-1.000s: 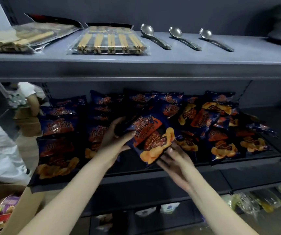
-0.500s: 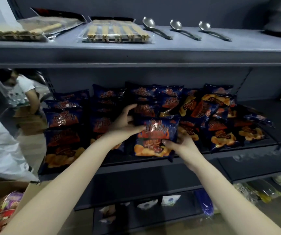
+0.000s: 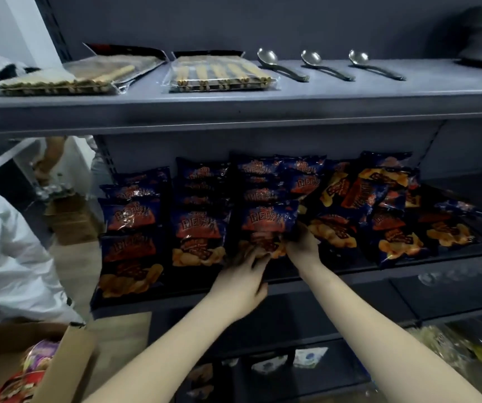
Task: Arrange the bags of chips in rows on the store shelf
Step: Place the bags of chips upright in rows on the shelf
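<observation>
- Dark-blue foil bag of chips (image 3: 266,225): lay flat, fronting the third row on the grey metal shelf (image 3: 350,277).
- Right hand (image 3: 303,245): gripped its lower right corner.
- Left hand (image 3: 242,283): touched its bottom edge; grasping or not, could not tell.
- Rightward: heaped, unsorted loose bags (image 3: 379,205) of the same kind.
- Upper shelf (image 3: 234,112): bore three metal spoons (image 3: 325,66) and packed wooden chopsticks (image 3: 219,75).
- Lower left: open brown cardboard box (image 3: 71,356).

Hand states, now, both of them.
Left hand: fingers on the chip bag's bottom edge, grip cannot be told.
Right hand: grips that bag's lower right corner.
</observation>
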`<state>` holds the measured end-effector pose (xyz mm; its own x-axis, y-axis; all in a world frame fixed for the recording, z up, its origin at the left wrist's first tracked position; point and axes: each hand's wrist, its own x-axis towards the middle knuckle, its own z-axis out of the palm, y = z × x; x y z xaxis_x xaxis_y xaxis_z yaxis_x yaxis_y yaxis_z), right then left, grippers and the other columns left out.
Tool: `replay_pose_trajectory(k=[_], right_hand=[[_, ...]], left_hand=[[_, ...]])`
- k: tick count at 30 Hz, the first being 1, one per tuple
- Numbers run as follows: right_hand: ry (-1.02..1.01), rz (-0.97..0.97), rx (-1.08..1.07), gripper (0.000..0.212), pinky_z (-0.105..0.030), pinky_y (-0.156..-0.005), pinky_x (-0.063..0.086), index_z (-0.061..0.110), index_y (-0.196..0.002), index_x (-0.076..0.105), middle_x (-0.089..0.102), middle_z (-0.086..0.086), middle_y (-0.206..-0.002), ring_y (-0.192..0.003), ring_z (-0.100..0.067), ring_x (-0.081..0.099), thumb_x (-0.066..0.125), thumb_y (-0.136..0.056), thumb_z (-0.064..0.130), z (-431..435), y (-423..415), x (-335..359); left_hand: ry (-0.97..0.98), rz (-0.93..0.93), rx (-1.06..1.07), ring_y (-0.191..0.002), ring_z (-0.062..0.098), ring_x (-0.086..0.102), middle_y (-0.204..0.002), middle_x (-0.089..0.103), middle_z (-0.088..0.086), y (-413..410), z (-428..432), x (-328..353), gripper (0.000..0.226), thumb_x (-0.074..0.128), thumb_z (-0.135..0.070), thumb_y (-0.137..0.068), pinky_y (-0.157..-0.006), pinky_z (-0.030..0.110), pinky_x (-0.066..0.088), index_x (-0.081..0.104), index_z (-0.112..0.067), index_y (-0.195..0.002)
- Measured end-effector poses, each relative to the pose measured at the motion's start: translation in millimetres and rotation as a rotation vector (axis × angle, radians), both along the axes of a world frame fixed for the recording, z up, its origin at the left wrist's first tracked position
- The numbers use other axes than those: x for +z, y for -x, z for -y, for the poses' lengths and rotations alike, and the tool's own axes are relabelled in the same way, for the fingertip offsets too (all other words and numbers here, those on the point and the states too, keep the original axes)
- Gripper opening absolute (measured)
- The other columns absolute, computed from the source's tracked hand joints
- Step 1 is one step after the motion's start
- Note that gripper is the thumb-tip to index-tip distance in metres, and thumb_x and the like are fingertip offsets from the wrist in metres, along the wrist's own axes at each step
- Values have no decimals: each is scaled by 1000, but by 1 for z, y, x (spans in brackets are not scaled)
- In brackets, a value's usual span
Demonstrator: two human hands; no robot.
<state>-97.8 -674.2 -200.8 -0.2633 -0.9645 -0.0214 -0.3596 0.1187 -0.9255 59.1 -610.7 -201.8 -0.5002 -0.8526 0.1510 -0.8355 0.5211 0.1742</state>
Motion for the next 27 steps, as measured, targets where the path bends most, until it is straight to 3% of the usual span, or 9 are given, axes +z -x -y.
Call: replay_pose_trajectory(k=[6,13,16,19,21,24,27], right_hand=[[78,-19,85,61,-20,-92,35,28,-147,26,51,3,-137,-126,-17,45,53,-94,14,-1,3,-2],[26,-37,115,67,-22,-92,36,28,-149,17,49,3,-139,-128,-18,46,55,-93,28,-14,12,-2],[76,-79,59,56,-14,-87,39,18,-143,34,58,1,-129,-118,-14,55,57,-92,20,-29,26,-4],[173,-128,-82,29,-2,-70,38,15,-119,59,64,7,-107,-99,-10,62,55,-91,8,-44,51,8],[243,-159,-162,28,1,-66,39,13,-111,63,65,5,-99,-89,-10,61,51,-88,1,-49,70,15],[282,-225,-204,34,-6,-70,43,11,-113,62,66,-3,-107,-89,-11,61,47,-85,-3,-52,96,18],[319,-254,-212,35,-19,-84,47,10,-113,63,64,-7,-116,-100,-15,61,48,-85,-4,-53,113,14]], left_hand=[[-114,25,24,-145,26,-3,-157,-1,1,1,3,-7,63,44,-37,-95,-101,39,44,16,-18,-148],[-175,-2,19,-145,30,-1,-157,-7,2,10,7,-9,63,45,-33,-95,-97,38,47,13,-22,-148],[-155,2,42,-144,32,0,-157,-5,3,19,5,-12,59,44,-31,-95,-101,40,44,18,-23,-147],[-56,-45,14,-142,31,16,-156,4,4,33,4,-11,52,41,-30,-95,-102,36,42,28,-22,-145],[-14,-127,-38,-140,26,23,-156,8,2,45,8,-7,48,40,-29,-96,-102,32,41,34,-19,-143],[-38,-223,-71,-141,22,21,-155,13,4,70,16,-1,48,41,-26,-96,-107,28,34,34,-16,-143],[-27,-223,-117,-135,23,31,-153,16,4,96,24,1,50,43,-24,-95,-100,28,42,31,-16,-143]])
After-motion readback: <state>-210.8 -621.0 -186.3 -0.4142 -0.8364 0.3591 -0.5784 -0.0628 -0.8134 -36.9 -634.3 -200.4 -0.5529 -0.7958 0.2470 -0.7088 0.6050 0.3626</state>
